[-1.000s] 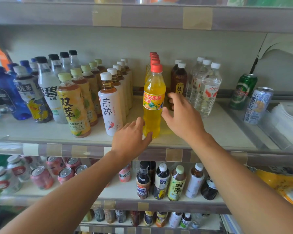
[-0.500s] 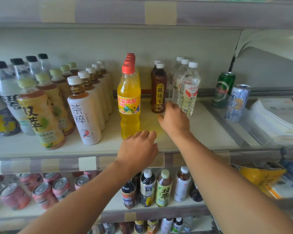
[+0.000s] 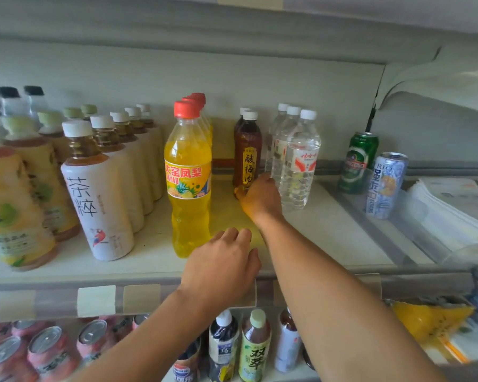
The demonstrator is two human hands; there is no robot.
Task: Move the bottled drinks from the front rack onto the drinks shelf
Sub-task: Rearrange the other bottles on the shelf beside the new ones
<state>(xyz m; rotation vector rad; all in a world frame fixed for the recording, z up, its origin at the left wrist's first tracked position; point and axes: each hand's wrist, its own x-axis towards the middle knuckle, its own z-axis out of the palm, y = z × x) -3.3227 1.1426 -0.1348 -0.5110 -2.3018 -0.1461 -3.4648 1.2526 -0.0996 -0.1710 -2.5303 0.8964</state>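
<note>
Spanning the whole view, the drinks shelf [image 3: 329,232] carries upright bottles in rows running front to back; its left end is cut off by the frame edge and blurred. Below it, a lower shelf [image 3: 260,377] holds pink cans [image 3: 46,351] and more bottles, only partly visible behind both forearms. At far left the green-capped tea bottles [image 3: 20,194] are smeared and hard to read. Next come the white-sleeved tea bottles [image 3: 97,199], then the yellow pineapple drink [image 3: 188,186], red-capped, with identical bottles hidden behind it. The clear water bottles [image 3: 298,164] stand three deep. The brown plum drink [image 3: 247,153] stands between yellow and clear rows, one more behind it.

The left hand [image 3: 221,268] rests at the shelf's front edge, fingers loosely curled, holding nothing. The right hand [image 3: 260,197] reaches to the brown bottle's base; its fingers are hidden, so the grip cannot be told.

A green can [image 3: 359,161] and a blue-white can [image 3: 385,186] stand at right.
</note>
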